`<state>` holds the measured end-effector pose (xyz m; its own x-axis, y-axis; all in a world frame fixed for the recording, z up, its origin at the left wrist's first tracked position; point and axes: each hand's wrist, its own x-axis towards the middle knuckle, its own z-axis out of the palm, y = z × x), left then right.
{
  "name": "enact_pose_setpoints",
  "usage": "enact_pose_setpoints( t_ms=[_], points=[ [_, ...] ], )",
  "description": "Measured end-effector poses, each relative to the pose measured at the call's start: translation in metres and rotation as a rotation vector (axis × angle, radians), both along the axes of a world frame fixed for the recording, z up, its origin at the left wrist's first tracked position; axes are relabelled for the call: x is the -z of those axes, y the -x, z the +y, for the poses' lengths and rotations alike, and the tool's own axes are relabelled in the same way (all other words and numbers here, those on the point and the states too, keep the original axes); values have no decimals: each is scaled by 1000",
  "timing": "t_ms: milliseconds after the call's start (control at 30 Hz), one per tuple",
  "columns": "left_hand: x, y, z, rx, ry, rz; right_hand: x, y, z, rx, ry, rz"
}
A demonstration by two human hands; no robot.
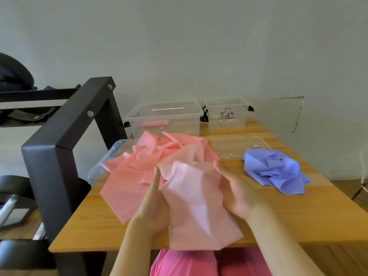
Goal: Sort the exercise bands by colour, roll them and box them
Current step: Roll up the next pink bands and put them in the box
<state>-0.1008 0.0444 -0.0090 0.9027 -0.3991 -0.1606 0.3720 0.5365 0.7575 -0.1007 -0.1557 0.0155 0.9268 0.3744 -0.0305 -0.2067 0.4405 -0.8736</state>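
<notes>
A pale pink band (196,200) lies in front of me, its lower end hanging over the table's front edge. My left hand (153,198) presses its left side with straight fingers. On the band's right side my right hand (238,191) does the same; both thumbs are hidden. Behind it sits a crumpled pile of darker pink bands (151,160). A heap of blue bands (275,172) lies at the right. At the back stand a clear box (137,118) with something pink (156,123) inside and a smaller clear box (239,116).
One clear lid (237,146) lies flat by the blue heap; another (108,158) sticks out from under the pink pile at the left. The wooden table (298,216) has bare room at the front right. A black metal rack (59,136) stands close on the left.
</notes>
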Motion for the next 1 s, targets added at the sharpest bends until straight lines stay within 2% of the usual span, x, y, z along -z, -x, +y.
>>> enact_pose_setpoints(
  t_ms=[133,300,433,533,700,800,900,1000],
  points=[
    [-4,-9,-4,-31,29,-6,14,9,-9,-28,147,-27],
    [-9,-17,-8,-126,-141,-24,20,5,-12,43,276,-8],
    [-11,-7,-16,-22,-262,-89,18,-9,-1,62,323,10],
    [-10,-3,-11,5,-331,-44,11,-19,11,71,387,8],
    [-13,-7,-5,-14,-339,-5,7,-24,28,123,529,-79],
    [-18,-14,2,-65,-305,-13,5,-21,26,124,518,-128],
    [-24,-22,1,-130,-332,-15,-1,-14,18,83,433,-163],
    [-27,-30,-2,-136,-388,-5,-2,-6,11,24,440,-220]
  ],
)
